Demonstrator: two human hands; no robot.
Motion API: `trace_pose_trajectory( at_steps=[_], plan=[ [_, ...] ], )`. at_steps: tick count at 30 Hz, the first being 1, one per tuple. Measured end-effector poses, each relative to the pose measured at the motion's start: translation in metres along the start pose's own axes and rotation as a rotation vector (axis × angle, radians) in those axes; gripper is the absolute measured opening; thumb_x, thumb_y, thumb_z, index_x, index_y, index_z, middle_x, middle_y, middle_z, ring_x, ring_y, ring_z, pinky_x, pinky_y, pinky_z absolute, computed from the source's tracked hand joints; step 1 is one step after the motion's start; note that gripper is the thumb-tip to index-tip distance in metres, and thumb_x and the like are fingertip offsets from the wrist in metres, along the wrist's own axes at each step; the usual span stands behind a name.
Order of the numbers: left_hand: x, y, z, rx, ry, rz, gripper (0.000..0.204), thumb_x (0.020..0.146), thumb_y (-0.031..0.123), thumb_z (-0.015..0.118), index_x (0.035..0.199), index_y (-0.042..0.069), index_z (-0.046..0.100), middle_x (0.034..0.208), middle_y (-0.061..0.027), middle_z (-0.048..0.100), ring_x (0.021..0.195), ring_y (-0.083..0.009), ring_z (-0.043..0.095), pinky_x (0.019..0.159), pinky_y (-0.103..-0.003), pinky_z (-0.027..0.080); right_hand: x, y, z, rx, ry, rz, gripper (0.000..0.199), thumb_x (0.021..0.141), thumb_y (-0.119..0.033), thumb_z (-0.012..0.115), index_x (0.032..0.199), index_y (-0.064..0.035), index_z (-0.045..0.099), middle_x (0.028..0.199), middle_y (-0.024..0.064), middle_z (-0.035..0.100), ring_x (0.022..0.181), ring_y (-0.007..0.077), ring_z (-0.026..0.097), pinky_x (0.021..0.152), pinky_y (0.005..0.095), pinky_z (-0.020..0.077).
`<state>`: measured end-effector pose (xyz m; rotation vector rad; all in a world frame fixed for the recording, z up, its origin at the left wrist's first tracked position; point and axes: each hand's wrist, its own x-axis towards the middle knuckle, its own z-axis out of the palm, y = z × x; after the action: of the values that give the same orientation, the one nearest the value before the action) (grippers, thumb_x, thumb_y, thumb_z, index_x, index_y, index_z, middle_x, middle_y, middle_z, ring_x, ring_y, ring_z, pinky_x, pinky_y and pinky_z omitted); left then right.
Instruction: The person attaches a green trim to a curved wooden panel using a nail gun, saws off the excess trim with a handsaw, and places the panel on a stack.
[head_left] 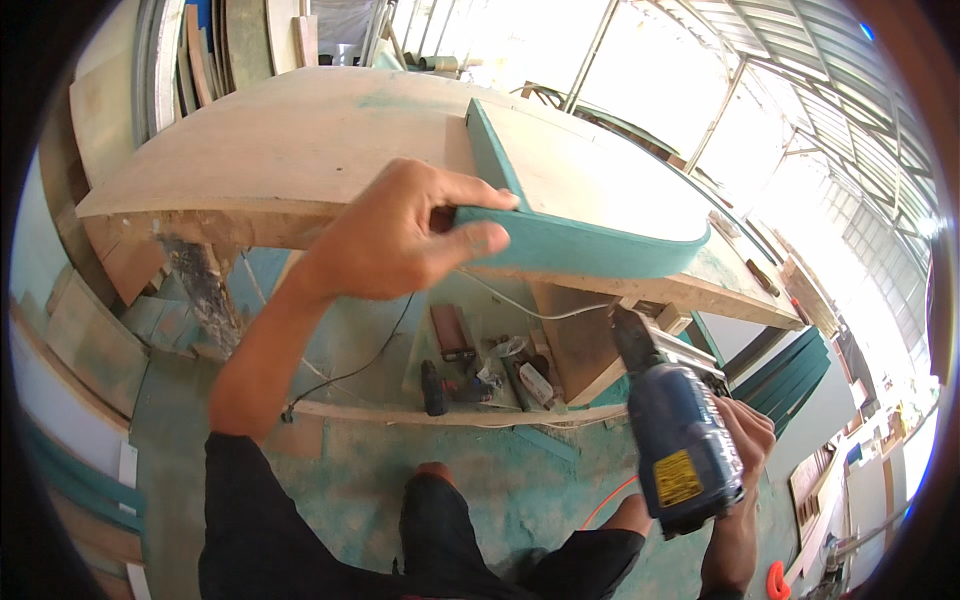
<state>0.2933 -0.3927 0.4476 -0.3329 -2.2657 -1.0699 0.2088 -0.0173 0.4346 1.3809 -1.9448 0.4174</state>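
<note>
Teal edging runs around the curved board (590, 190), which lies on the plywood bench (280, 150) near its front edge. The board's near corner is gripped by the left hand (395, 235), its fingers (470, 240) clamped on the teal edge with the thumb on top. A blue power drill (675, 435) is held low beside the bench by the right hand (740, 450), fingers wrapped shut round its grip. Small tools are scattered on the lower shelf (400, 405) beneath.

Both hands clenched (left (400, 235) raised)
</note>
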Motion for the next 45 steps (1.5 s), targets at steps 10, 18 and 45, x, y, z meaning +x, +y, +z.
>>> trace_pose_trajectory(
  at_steps=[10, 18, 45],
  plan=[
    [0.043, 0.009, 0.052, 0.382, -0.044, 0.328, 0.07, 0.082, 0.044, 0.075, 0.133, -0.002, 0.062, 0.141, -0.0228, 0.058, 0.128, -0.0371, 0.057, 0.109, -0.047, 0.044, -0.152, 0.074, -0.01, 0.458, 0.285, 0.938, 0.04, 0.095, -0.027, 0.071, 0.122, 0.0022, 0.065, 0.074, 0.0011, 0.059, 0.061, 0.0093, 0.053, 0.058, 0.0266, 0.0426],
    [0.041, 0.026, 0.056, 0.198, -0.063, -0.032, 0.112, 0.071, 0.084, 0.061, 0.14, -0.005, 0.055, 0.155, -0.0235, 0.044, 0.143, -0.036, 0.044, 0.118, -0.049, 0.034, -0.178, 0.152, 0.017, 0.789, 0.336, 0.879, 0.049, 0.093, -0.033, 0.068, 0.114, 0.0103, 0.062, 0.059, 0.0015, 0.054, 0.053, 0.0144, 0.053, 0.072, 0.0332, 0.0482],
    [0.077, 0.167, 0.195, -1.023, 0.221, -1.333, 0.098, 0.086, 0.059, 0.076, 0.151, -0.004, 0.038, 0.151, -0.0149, 0.047, 0.135, -0.0242, 0.047, 0.111, -0.038, 0.04, -0.092, 0.12, -0.262, 0.859, 0.031, 1.861, 0.017, 0.091, -0.016, 0.077, 0.094, -0.0045, 0.065, 0.057, -0.0004, 0.051, 0.043, 0.013, 0.051, 0.041, 0.0305, 0.0412]
  ],
)
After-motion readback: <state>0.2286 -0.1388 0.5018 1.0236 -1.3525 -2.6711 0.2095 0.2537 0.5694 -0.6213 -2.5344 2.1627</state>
